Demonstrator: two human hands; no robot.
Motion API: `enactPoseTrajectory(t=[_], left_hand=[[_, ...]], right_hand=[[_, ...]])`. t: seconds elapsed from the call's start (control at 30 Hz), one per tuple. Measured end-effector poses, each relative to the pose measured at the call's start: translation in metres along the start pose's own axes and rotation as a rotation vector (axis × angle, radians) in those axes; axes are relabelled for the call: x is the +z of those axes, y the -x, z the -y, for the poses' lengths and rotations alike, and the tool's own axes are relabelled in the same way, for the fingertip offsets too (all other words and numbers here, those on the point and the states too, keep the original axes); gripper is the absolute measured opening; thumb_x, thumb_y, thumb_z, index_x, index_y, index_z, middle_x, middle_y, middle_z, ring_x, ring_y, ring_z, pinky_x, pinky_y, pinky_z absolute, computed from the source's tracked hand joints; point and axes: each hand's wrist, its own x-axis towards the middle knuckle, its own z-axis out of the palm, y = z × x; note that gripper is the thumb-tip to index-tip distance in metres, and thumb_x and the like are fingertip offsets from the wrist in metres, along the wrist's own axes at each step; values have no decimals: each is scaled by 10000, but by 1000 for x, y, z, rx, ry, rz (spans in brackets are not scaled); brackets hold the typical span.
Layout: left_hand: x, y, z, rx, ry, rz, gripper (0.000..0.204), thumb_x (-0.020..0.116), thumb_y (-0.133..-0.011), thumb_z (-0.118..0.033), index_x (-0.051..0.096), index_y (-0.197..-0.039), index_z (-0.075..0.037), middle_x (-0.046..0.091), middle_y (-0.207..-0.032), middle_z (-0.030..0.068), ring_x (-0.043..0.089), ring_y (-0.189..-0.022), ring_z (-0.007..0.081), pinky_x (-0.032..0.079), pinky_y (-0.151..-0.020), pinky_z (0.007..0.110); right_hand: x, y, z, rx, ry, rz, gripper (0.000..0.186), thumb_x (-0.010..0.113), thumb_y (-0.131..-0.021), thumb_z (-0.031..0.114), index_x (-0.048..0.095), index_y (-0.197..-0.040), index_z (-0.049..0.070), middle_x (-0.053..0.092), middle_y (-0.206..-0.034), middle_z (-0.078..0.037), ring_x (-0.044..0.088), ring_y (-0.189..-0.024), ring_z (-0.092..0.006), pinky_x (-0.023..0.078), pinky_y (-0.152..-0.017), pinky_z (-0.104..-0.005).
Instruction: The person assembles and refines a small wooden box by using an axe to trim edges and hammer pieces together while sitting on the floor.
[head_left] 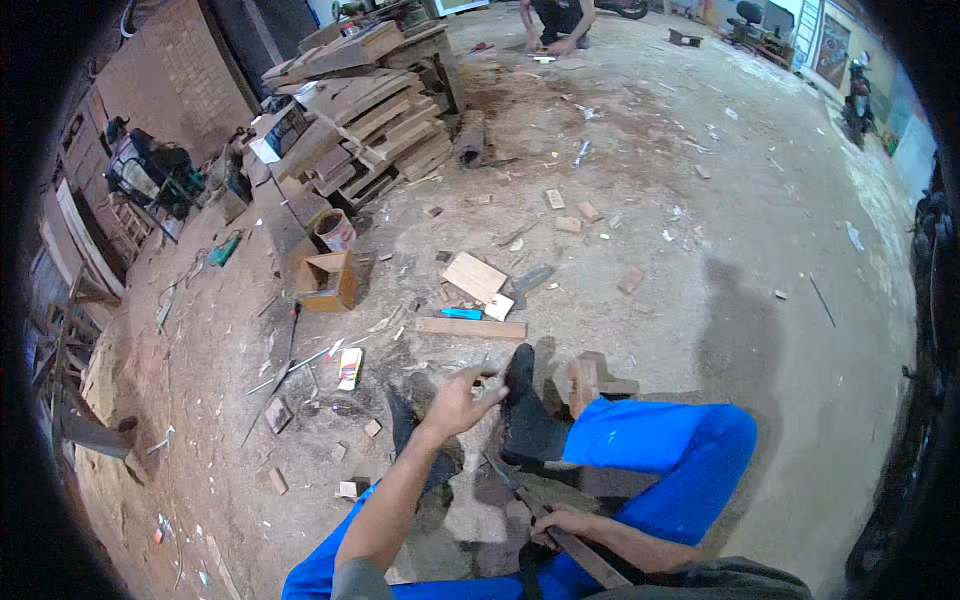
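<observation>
My left hand [462, 403] is over the floor beside my right foot in its dark sock [528, 415]. Its thumb and forefinger are apart, and I see nothing held between them. In my lap, my right hand [562, 524] is closed around a long narrow tool [592, 562] with a flat, brownish body. A thin dark end of it points forward between my feet; its exact kind I cannot tell. Ahead of my feet lie a wooden strip [472, 328], a blue tube [461, 313], a pale board [474, 277] and a small white block [499, 306].
A wooden box [326, 282] and a bucket [334, 230] stand left of the boards. Behind them rises a lumber stack [385, 135]. A small carton [350, 368] and metal rods [290, 370] lie at left. Wood blocks [590, 383] touch my right leg. Another person [560, 25] crouches far ahead.
</observation>
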Motion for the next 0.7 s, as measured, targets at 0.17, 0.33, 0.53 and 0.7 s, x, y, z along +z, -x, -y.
enactPoseTrajectory(t=[0.17,0.33,0.53,0.7], left_hand=[[73,-14,0,-274,-79,-102,605,716,-932,-401,590,-1324,41,708,-1097,295,705,-1035,427,555,-908,488],[85,3,-2,-416,109,-290,548,674,-948,-436,657,-1217,42,708,-1067,304,685,-1052,464,546,-893,505],[86,11,31,-632,44,-2,515,769,-874,-452,729,-1020,40,725,-975,278,711,-974,427,547,-842,477],[92,10,41,-551,303,-136,504,760,-896,-476,730,-971,22,738,-921,181,705,-899,272,525,-795,418]], right_hand=[[-4,9,19,69,6,81,195,704,-882,206,711,-857,14,673,-704,-76,641,-564,-188,519,-530,-348],[5,11,22,90,34,-68,196,710,-868,212,698,-865,17,682,-710,-88,654,-574,-188,530,-536,-349],[1,14,26,69,2,18,196,708,-873,210,675,-929,25,676,-723,-86,661,-581,-197,526,-549,-348],[1,19,31,136,39,-42,181,710,-871,201,669,-917,31,653,-715,-82,663,-596,-209,521,-571,-351]])
